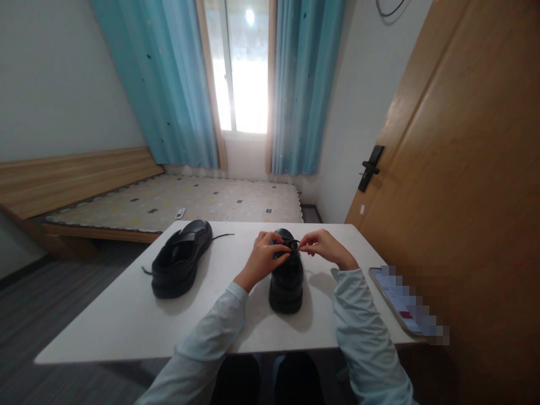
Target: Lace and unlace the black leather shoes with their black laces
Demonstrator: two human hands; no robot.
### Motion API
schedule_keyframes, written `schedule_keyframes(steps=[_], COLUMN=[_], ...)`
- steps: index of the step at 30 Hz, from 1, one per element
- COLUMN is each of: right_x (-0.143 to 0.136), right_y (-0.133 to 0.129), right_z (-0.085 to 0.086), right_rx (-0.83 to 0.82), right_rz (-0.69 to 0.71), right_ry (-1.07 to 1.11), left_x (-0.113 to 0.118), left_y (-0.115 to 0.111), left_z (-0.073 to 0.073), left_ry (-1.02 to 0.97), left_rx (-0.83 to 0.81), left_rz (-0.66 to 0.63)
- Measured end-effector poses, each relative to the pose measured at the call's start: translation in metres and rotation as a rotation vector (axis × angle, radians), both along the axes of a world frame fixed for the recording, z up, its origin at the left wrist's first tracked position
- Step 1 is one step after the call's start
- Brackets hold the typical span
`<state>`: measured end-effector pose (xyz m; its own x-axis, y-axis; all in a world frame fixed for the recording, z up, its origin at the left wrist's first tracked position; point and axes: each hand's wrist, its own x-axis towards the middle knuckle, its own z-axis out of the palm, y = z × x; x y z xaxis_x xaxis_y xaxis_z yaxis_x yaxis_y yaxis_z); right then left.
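A black lace-up shoe stands on the white table in front of me, its heel toward me and its toe pointing away. Over its tongue, my left hand pinches the black shoelace with thumb and fingers. On the shoe's right side, my right hand has its fingertips pressed together on the same shoelace. The exact shape of the lace between the fingers is too small to make out. To the left sits a second black shoe, its loose lace ends lying out on both sides.
The white table ends close to my lap. A phone lies at its right edge, beside a wooden door. Beyond the table are a bed with a small white remote, blue curtains and a bright window.
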<state>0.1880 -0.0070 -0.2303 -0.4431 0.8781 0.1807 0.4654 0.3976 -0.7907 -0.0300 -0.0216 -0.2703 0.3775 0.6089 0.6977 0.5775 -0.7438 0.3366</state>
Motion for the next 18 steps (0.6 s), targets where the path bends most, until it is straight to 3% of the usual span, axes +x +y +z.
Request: schedule_keyframes(steps=[4,18], right_x=[-0.004,-0.014], right_y=[0.001,0.002], right_z=[0.000,-0.007], right_rx=[0.067,-0.048], right_rz=[-0.004,-0.009], right_ry=[-0.022,0.110], left_x=[0.001,0.002], left_y=[0.000,0.001], left_z=[0.000,-0.004], left_ry=[0.018,0.046], left_rx=[0.003,-0.004], left_rz=[0.018,0.034])
